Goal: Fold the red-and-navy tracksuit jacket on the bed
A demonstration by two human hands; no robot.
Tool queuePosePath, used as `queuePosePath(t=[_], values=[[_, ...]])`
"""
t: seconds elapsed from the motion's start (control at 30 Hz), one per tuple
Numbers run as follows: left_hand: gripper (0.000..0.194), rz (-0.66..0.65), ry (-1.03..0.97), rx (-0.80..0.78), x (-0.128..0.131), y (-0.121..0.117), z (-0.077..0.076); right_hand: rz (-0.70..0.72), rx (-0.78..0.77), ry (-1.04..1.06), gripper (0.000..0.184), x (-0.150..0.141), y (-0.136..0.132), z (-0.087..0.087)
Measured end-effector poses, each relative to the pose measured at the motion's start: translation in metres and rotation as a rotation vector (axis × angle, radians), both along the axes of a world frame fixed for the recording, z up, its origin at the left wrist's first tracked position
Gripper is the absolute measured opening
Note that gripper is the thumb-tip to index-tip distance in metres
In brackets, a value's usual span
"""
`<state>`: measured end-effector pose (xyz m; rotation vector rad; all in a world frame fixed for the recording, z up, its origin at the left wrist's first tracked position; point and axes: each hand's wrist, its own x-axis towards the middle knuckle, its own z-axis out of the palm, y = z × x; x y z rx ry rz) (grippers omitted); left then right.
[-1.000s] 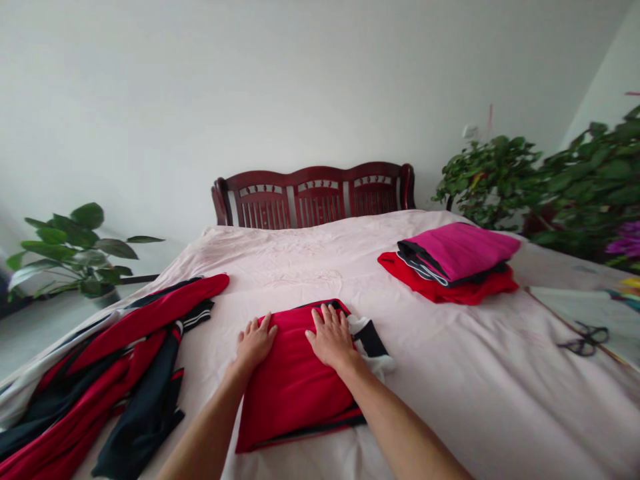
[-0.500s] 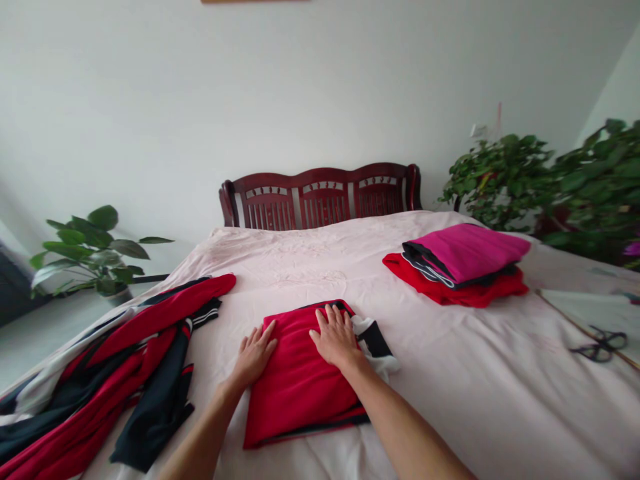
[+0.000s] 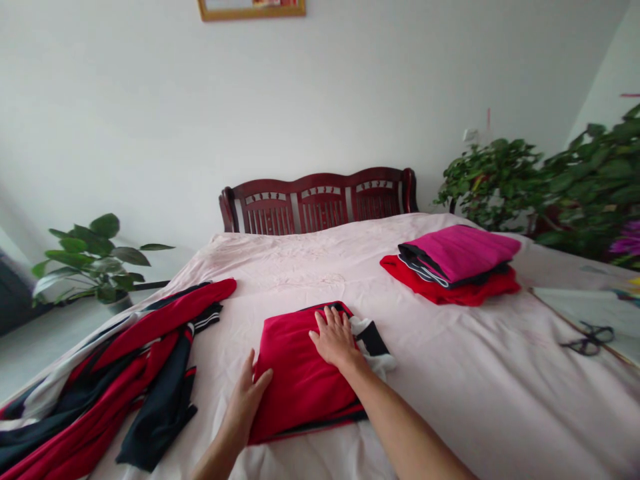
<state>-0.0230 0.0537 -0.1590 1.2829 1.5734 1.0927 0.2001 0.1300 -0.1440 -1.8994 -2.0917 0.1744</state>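
A folded red garment point(image 3: 295, 373) lies in front of me on the pale pink bed cover point(image 3: 445, 400). Dark trim shows along its edges, and a white and black part point(image 3: 374, 341) sticks out at its right. My right hand point(image 3: 335, 337) rests flat on the upper right of the red cloth, fingers spread. At the garment's left edge, my left hand point(image 3: 250, 390) stands on its side with thumb apart from the fingers, the thumb over the cloth. Neither hand grips anything.
Unfolded red, navy and white clothes point(image 3: 145, 373) are heaped at left. A folded stack with a magenta garment point(image 3: 465, 252) on top sits at right. Glasses point(image 3: 590, 339) lie on a white board. Beyond are a dark wooden headboard point(image 3: 320, 203) and plants point(image 3: 493, 180).
My left hand has slid down the garment's left edge toward me and turned onto its side. The right hand stays in place on the cloth. My view has tilted slightly up.
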Motion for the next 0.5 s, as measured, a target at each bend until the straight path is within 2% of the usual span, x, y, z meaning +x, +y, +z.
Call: queuePosePath(t=[0.1,0.2,0.37,0.5], values=[[0.052,-0.121,-0.338,-0.184,-0.001,-0.006,0.015,-0.006,0.02,0.026,0.065,0.001,0.001,-0.002],[0.044,-0.171,-0.463,-0.237,-0.002,-0.008,0.019,-0.028,0.038,0.089,0.061,0.004,0.002,-0.001],[0.038,-0.107,-0.324,-0.129,-0.003,-0.003,0.01,-0.187,0.016,0.194,0.061,0.021,0.004,0.01],[0.04,-0.087,-0.199,-0.087,-0.005,0.001,0.001,-0.322,-0.066,0.262,0.062,0.057,0.005,0.02]])
